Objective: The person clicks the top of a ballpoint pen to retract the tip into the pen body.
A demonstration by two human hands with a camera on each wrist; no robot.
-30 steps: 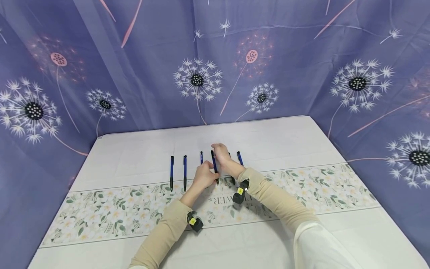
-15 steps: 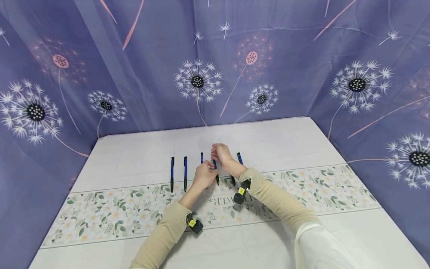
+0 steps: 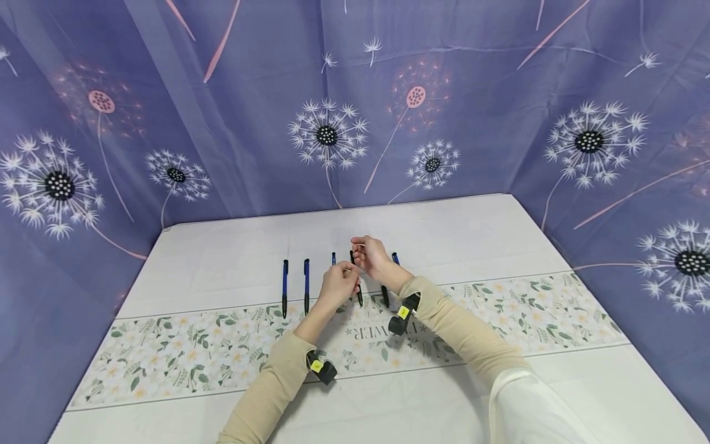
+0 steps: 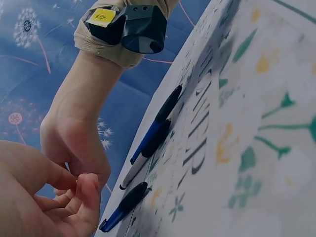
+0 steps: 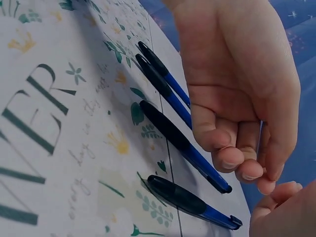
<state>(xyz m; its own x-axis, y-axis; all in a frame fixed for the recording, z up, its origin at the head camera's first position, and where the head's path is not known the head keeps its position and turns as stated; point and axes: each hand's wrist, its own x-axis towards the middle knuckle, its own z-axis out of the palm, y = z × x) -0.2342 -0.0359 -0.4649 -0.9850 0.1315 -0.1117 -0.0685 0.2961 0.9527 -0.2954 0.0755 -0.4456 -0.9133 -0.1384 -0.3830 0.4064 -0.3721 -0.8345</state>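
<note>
Table (image 3: 477, 240) w/ floral runner, dandelion backdrop; blue pens laid in a row.
L to R: two pens (image 3: 285, 287) lie free; left hand (image 3: 336, 285) and right hand (image 3: 371, 258) both pinch one pen (image 3: 355, 277) mid-row, raised off cloth.

**Pen raised off the table**

The pen (image 3: 355, 271) was lifted at its upper end by the right hand (image 3: 373, 258), which was raised slightly from the cloth. The left hand (image 3: 336, 287) was drawn up toward it, and the fingertips of both hands were brought closer together.
</note>
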